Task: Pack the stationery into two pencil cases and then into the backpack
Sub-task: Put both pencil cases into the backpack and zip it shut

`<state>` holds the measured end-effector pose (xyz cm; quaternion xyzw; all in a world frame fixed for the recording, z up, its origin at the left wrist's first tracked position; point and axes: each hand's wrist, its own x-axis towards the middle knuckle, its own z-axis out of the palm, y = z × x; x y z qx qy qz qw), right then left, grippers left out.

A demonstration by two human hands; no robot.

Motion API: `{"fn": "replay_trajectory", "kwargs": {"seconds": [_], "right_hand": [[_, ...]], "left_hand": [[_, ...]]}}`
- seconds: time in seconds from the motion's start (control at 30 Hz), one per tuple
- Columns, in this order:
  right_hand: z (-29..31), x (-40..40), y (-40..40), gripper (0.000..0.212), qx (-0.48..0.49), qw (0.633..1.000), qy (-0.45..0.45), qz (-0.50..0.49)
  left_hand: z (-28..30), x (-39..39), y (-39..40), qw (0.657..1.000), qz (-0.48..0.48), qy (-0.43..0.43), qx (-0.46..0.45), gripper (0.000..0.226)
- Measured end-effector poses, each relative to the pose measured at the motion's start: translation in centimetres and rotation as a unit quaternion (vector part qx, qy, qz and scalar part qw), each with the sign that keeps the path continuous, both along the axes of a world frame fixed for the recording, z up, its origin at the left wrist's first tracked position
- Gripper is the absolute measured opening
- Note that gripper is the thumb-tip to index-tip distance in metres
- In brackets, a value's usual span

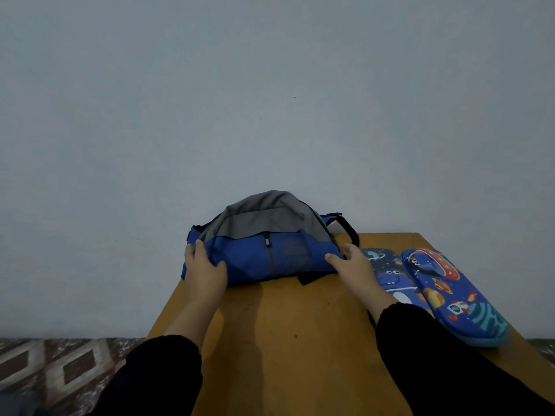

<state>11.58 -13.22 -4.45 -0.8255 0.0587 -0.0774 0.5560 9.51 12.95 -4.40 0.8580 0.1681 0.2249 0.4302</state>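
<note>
Blue backpack [264, 253] gripped at both ends by my left hand [204, 265] and right hand [353, 265], presumably to steady it for the two pencil cases [450, 295] just right of it.

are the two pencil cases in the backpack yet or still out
Still out. Both pencil cases lie closed, side by side on the table, right of the backpack.

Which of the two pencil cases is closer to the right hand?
The darker dinosaur pencil case, partly hidden behind the right hand; the rocket pencil case lies beyond it, nearer the table's right edge.
</note>
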Motion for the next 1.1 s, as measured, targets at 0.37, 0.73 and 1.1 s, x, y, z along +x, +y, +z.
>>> {"fn": "replay_trajectory", "kwargs": {"seconds": [0.37,0.73,1.1], "right_hand": [[-0.6,2.1,0.9,0.069,0.0,1.0,0.017,0.005],[-1.0,1.3,0.9,0.071,0.031,0.999,0.029,-0.026],[-0.4,-1.2,0.7,0.058,0.062,0.989,0.09,0.103]], "left_hand": [[-1.7,2.4,1.5,0.997,-0.004,0.022,-0.075,0.066],[-2.5,2.1,2.3,0.994,0.043,0.03,-0.096,0.056],[-2.2,0.2,2.4,0.99,0.064,0.056,-0.109,0.034]]}}
